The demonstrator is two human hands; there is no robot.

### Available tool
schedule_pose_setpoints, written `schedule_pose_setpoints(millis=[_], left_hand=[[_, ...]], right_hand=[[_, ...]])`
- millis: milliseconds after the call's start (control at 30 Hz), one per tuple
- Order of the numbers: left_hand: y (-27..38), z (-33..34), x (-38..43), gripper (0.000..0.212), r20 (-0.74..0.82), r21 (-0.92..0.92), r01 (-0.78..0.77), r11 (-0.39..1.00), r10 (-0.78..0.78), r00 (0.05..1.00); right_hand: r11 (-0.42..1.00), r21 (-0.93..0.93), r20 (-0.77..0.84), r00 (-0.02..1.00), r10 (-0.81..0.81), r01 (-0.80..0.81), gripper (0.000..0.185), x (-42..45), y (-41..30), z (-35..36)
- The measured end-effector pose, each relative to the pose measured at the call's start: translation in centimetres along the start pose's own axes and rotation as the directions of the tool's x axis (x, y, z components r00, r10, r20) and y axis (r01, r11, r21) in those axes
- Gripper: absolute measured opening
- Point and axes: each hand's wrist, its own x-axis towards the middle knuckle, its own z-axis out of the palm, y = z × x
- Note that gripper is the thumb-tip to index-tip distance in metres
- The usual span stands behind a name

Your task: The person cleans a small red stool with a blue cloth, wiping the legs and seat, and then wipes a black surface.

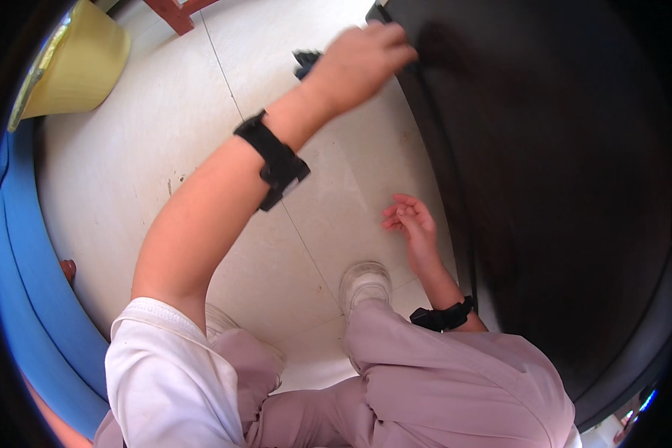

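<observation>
My left hand point(364, 64) reaches across to the far corner of a piece of dark furniture point(549, 168) with a glossy surface. Its fingers are curled and blurred by motion, and whatever they may hold is hidden. Behind that wrist, a black object point(306, 60) with a ragged edge shows on the floor side, mostly covered. A small dark part point(377, 13) juts out beyond the knuckles at the furniture's corner. Lower down, my right hand point(419, 224) hangs over the floor beside the furniture's side, loosely bent and holding nothing. Both wrists wear black straps.
Pale floor tiles point(145, 129) lie between the furniture and a blue upholstered seat point(22, 235) on the left. A yellow bin point(87, 61) with a liner at its rim stands upper left, near a reddish wooden leg point(173, 15). My shoe point(368, 283) rests below my right hand.
</observation>
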Motion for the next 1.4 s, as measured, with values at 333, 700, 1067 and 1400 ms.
schedule_pose_setpoints(millis=[333,700,1067,1400], left_hand=[[8.2,1.7,-2.5,0.026,0.085,-0.335,0.088,0.938,-0.062,0.994],[14.2,0.3,-3.0,0.027,0.273,-0.388,-0.024,0.921,0.14,0.952],[16.3,0.2,-3.5,0.032,0.14,-0.42,0.1,0.902,-0.045,0.989],[30.8,3.6,-7.4,0.034,0.3,-0.536,-0.047,0.843,0.242,0.923]], right_hand=[[1.0,0.01,0.02,1.0,-0.014,0.014,0.035,0.2,1.3,-0.2],[0.971,-0.059,0.152,0.963,-0.222,0.233,0.069,-0.9,0.2,0.3],[0.964,0.113,0.142,0.956,-0.256,0.241,0.057,0.2,1.1,1.0],[0.974,-0.227,0.042,0.999,0.02,-0.01,0.053,-6.8,5.7,-5.9]])
